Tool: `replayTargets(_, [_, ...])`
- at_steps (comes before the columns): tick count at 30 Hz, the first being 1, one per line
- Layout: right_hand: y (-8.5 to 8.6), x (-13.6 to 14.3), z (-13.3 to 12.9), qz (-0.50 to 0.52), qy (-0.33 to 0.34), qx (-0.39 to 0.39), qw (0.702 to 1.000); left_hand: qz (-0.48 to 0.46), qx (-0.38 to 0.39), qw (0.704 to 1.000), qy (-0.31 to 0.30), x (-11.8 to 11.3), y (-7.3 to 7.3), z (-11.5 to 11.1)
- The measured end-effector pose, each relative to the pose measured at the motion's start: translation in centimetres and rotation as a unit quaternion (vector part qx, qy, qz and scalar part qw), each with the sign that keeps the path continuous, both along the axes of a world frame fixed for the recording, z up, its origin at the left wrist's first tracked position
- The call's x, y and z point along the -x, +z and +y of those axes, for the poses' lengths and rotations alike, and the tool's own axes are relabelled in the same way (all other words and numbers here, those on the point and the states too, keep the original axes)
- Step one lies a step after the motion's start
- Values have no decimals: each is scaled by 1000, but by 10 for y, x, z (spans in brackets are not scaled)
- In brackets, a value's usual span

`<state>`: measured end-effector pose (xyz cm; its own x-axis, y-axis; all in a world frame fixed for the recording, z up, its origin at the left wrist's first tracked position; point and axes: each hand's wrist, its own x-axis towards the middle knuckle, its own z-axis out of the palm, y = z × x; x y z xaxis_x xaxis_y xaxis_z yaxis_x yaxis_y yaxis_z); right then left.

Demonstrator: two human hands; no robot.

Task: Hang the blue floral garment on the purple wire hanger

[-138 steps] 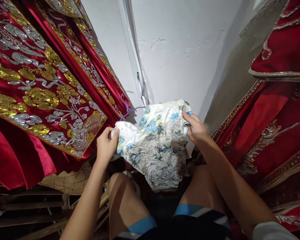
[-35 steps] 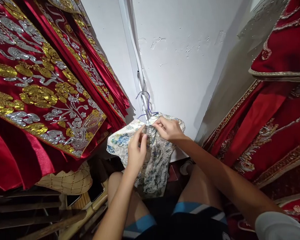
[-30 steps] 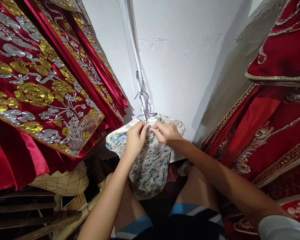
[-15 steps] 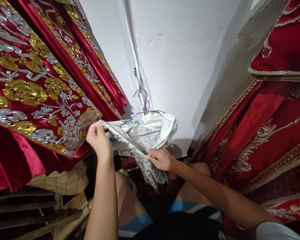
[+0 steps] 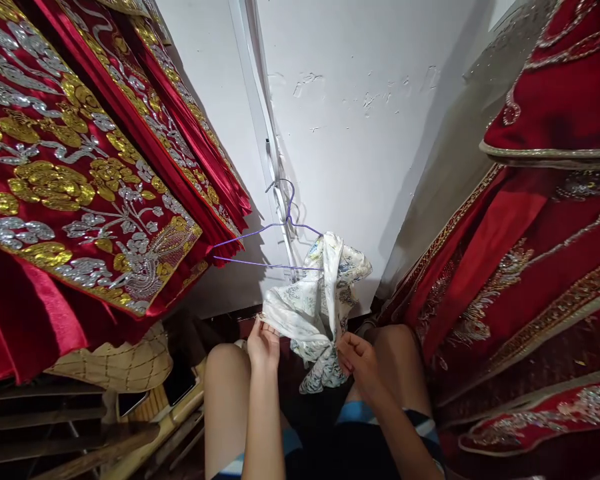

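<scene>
A white garment with a blue-green floral print [image 5: 300, 313] hangs by one side from the right end of a purple wire hanger [image 5: 250, 233]. The hanger's left arm is bare, and its hook is at a white vertical strip on the wall. My left hand [image 5: 264, 340] pinches the garment's lower left edge, palm turned up. Lower on the right, my right hand [image 5: 355, 353] grips the gathered fabric near its bottom, fingers closed.
Red garments with gold and silver sequins [image 5: 55, 180] hang at the left. More red beaded garments [image 5: 520, 267] hang at the right. A white wall [image 5: 350, 153] stands behind the hanger. Wooden furniture with a cream quilted piece [image 5: 125, 360] is at the lower left.
The garment's left side has come off the hanger's left arm. My left hand has moved down and right with its edge, and my right hand has shifted slightly down and right.
</scene>
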<state>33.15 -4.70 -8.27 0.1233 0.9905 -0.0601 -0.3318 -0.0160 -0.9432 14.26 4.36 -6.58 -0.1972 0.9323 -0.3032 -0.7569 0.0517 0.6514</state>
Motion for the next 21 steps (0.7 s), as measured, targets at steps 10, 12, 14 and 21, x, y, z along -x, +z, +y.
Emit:
replayTargets(10, [29, -32, 9, -199, -22, -15, 980, 324, -278, 873, -235, -47, 73, -63])
replayTargets(12, [35, -22, 11, -140, 6, 1, 990, 390, -313, 821, -276, -54, 80, -74])
replayTargets(14, [39, -13, 13, -62, 88, 29, 994, 445, -325, 786, -280, -55, 83, -78])
replayTargets(21, [100, -18, 31, -131, 443, 6, 887, 481, -290, 757, -333, -6, 69, -60])
